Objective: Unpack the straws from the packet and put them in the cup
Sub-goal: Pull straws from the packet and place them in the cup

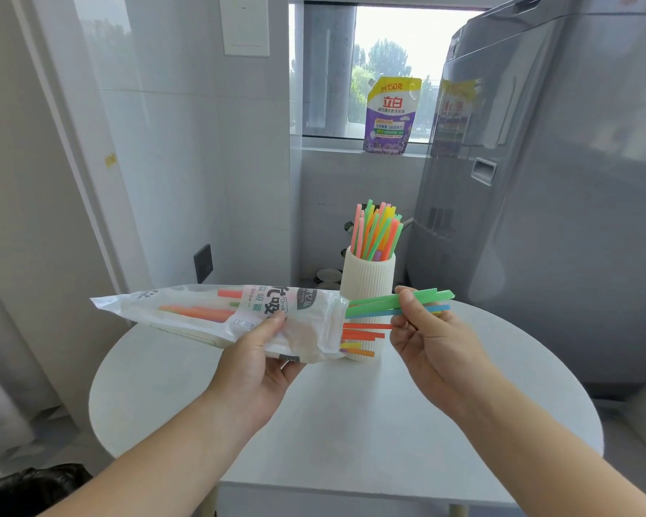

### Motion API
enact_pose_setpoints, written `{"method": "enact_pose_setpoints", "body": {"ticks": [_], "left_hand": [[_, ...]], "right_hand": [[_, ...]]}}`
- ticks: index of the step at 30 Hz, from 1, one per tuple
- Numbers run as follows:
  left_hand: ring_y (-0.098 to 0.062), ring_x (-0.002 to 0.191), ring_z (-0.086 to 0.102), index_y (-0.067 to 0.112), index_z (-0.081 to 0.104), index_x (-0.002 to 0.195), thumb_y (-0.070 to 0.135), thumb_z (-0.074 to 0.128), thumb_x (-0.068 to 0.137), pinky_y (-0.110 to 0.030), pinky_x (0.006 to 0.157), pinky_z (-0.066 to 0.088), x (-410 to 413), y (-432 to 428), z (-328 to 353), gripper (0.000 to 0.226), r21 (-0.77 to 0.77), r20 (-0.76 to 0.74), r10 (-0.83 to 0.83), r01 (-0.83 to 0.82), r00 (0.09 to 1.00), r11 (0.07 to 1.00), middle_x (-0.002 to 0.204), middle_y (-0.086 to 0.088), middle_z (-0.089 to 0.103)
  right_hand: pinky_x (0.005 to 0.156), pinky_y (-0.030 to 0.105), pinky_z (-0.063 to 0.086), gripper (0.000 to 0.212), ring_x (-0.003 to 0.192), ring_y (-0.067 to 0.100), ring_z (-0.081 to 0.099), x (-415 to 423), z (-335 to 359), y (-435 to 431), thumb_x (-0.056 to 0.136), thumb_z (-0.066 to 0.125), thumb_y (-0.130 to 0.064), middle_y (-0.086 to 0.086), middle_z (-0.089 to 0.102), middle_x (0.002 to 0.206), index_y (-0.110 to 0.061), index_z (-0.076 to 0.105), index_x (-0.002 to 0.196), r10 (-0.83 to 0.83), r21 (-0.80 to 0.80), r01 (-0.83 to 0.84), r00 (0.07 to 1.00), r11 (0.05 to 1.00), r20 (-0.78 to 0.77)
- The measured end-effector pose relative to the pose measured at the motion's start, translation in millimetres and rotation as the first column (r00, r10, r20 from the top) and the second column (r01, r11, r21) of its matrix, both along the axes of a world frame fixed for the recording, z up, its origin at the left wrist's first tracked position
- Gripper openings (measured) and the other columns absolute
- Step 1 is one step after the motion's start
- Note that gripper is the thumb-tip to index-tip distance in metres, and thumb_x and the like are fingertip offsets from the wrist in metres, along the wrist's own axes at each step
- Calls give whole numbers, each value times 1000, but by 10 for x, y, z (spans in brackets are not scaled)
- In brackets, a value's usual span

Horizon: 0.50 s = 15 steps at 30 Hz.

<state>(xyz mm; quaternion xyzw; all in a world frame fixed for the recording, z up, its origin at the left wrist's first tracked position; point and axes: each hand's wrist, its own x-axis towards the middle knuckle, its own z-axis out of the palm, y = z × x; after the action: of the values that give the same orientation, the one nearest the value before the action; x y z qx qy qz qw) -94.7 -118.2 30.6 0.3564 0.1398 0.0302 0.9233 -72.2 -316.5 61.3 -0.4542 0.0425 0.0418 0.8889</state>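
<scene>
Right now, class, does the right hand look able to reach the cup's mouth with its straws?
Probably yes. The right hand pinches green and blue straws close to the cup; nothing lies between. Their other ends are in the packet, though.

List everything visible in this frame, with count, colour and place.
Straw packet: one, clear printed plastic, held over the table.
Cup: one, cream, ribbed, on the table.
Straws in cup: many, pink, green, orange, yellow, upright.
Straws in right hand: a few, green and blue, at packet mouth.
Straws poking from packet: several, orange and yellow.
Table: one, white, round.
Detergent pouch: one, purple and yellow, windowsill.
Washing machine: one, grey, right.
Wall socket: one, dark, left wall.
Left hand: grips the packet.
Right hand: pinches the green and blue straws.
</scene>
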Motion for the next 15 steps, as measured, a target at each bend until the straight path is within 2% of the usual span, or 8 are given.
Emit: {"method": "enact_pose_setpoints", "body": {"ticks": [3, 6, 8, 10, 15], "left_hand": [[-21, 80, 79, 14, 64, 133, 7, 64, 97, -34, 58, 64, -9, -6, 19, 37, -12, -1, -3, 3, 1000, 1000, 105, -8, 80], [-20, 77, 79, 13, 64, 132, 7, 63, 97, -32, 55, 63, -19, -13, 45, 35, -36, -1, 1, -1, 1000, 999, 98, -7, 81], [-20, 77, 79, 13, 64, 130, 7, 62, 98, -32, 55, 63, -16, 0, 58, 33, -54, -5, 10, -10, 1000, 998, 97, -8, 82], [-19, 77, 79, 13, 65, 125, 6, 61, 98, -31, 55, 63, -11, 27, 66, 28, -70, -8, 18, -19, 1000, 997, 96, -7, 82], [-18, 73, 79, 12, 65, 120, 6, 61, 98, -30, 54, 62, -17, 44, 80, 24, -93, -14, 32, -33, 999, 995, 89, -6, 82]], "right_hand": [[64, 20, 53, 20, 62, 6, 56, 13, -9, 1, 87, 69, -23, -1, 62, 74, -8, 73, 100, -45, -147, 54, 997, 988, 66], [68, 24, 52, 31, 63, 7, 59, 2, 28, -2, 76, 72, -31, -2, 65, 69, -10, 73, 98, -67, -230, 103, 985, 968, 158], [64, 22, 52, 26, 61, 9, 59, -4, 71, -24, 77, 72, -28, -2, 66, 66, -10, 73, 95, -64, -246, 118, 974, 962, 219], [62, 23, 52, 14, 60, 10, 58, 1, 133, -66, 86, 69, -22, 0, 65, 65, -9, 73, 92, -67, -266, 139, 963, 954, 262], [63, 22, 54, 10, 62, 9, 59, 43, 170, -92, 93, 67, -19, -3, 67, 65, -12, 73, 93, -108, -268, 174, 963, 947, 245]]}}
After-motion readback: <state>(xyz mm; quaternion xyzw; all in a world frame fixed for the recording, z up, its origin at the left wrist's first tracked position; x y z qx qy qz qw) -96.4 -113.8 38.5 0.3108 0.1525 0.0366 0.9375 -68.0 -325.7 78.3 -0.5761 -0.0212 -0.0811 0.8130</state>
